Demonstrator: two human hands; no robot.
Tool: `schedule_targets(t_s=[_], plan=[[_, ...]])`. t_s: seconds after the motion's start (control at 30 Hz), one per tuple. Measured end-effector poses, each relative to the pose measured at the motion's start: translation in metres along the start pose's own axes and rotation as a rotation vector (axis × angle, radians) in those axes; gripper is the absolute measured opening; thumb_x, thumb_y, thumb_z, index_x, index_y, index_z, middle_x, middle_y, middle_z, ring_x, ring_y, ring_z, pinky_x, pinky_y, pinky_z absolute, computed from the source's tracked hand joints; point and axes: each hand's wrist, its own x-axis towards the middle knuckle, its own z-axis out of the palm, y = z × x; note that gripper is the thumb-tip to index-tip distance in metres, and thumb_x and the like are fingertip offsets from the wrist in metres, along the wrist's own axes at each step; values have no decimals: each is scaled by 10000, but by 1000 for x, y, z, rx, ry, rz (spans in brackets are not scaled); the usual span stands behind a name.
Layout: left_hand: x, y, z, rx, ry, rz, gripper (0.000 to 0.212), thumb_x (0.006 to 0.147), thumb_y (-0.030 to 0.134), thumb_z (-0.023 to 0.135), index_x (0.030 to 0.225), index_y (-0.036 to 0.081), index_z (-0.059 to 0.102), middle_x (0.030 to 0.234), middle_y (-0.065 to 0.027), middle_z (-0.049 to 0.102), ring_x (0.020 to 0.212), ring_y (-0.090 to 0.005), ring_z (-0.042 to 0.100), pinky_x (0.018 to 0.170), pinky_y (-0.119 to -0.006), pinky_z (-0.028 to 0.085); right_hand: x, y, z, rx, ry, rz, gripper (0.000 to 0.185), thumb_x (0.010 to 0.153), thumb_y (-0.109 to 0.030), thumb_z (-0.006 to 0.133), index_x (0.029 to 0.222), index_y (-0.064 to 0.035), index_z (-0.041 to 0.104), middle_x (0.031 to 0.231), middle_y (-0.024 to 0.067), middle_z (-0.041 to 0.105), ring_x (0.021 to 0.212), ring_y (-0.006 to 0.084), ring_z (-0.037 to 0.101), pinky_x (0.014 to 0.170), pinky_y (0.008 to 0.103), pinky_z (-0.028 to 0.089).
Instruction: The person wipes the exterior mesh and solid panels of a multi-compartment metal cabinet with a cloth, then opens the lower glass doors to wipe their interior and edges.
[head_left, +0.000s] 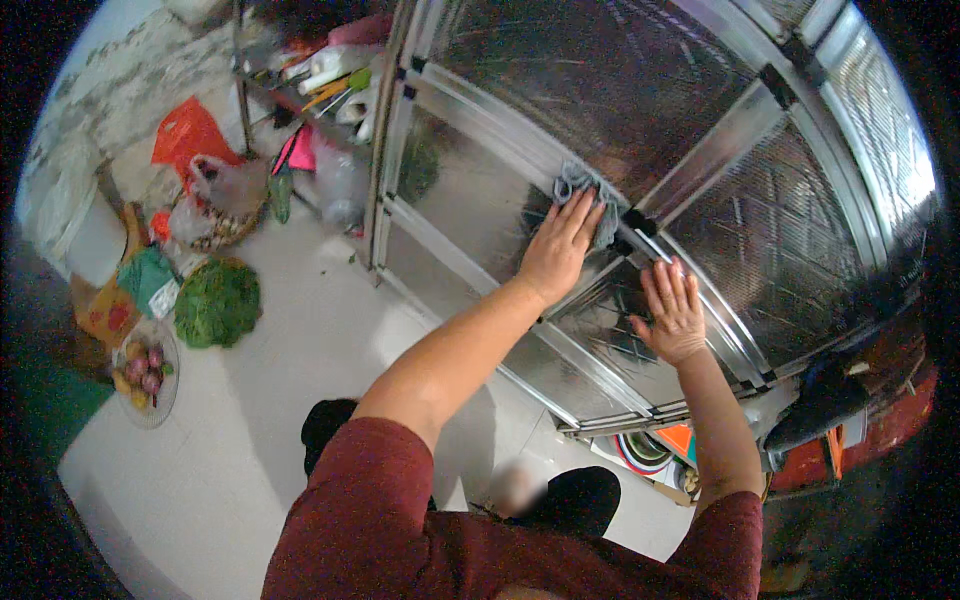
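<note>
My left hand (561, 251) presses a crumpled grey cloth (576, 180) against a metal crossbar of a tall cabinet with silvery frames and ribbed, see-through panels. The cloth bunches beyond and beside the fingertips. Lower right of it, my right hand (673, 311) lies flat, fingers spread, on the cabinet frame (720, 315) and holds nothing. Black joint pieces (640, 221) sit where the bars meet, between the two hands. Thin rods or wires show dimly behind the lower panels.
On the pale tiled floor (285, 315) at left are a basket of leafy greens (217, 303), a clear bowl of onions (147, 375), a red plastic bag (191, 135) and other bags. A metal rack holds items behind. Lower right, a box holds stacked round dishes (645, 451).
</note>
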Motion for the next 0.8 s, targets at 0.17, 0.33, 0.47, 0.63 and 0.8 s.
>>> schedule_targets(t_s=[0.17, 0.33, 0.47, 0.63, 0.8], plan=[[23, -39, -17, -667, 263, -710, 440, 784, -17, 324, 1224, 6, 330, 1148, -224, 430, 1084, -309, 409, 904, -336, 325, -8, 2, 3, 2, 12, 25, 766, 644, -368, 616, 1278, -86, 292, 1344, 128, 214, 1255, 298, 163, 1011, 428, 119], [-48, -158, -8, -99, 361, -824, 218, 794, 81, 415, 969, -38, 467, 912, -221, 527, 808, -371, 505, 754, -406, 390, 2, -3, 4, -26, 83, -2, 748, 667, -415, 576, 1276, -80, 296, 1347, 141, 203, 1258, 301, 150, 1011, 438, 95], [-89, -167, 14, -131, 98, -1076, 236, 795, 49, 400, 984, -82, 456, 1069, -263, 454, 981, -387, 446, 850, -418, 342, -2, -4, 11, -58, 9, 62, 693, 695, -453, 532, 1253, -87, 345, 1330, 141, 252, 1238, 311, 211, 997, 457, 131], [-126, -180, 56, -144, 286, -930, 281, 810, 56, 377, 1026, -119, 419, 1292, -295, 165, 1185, -404, 207, 1002, -376, 193, -5, -3, 16, -98, 38, 48, 706, 685, -471, 533, 1254, -99, 342, 1327, 149, 250, 1232, 317, 214, 995, 465, 116], [-111, -174, 50, -179, 344, -1154, 255, 807, 54, 382, 989, -116, 437, 1118, -308, 379, 1033, -399, 393, 886, -406, 309, -5, -4, 14, -118, 0, 75, 670, 692, -487, 521, 1216, -89, 400, 1310, 169, 270, 1227, 325, 219, 995, 465, 119]])
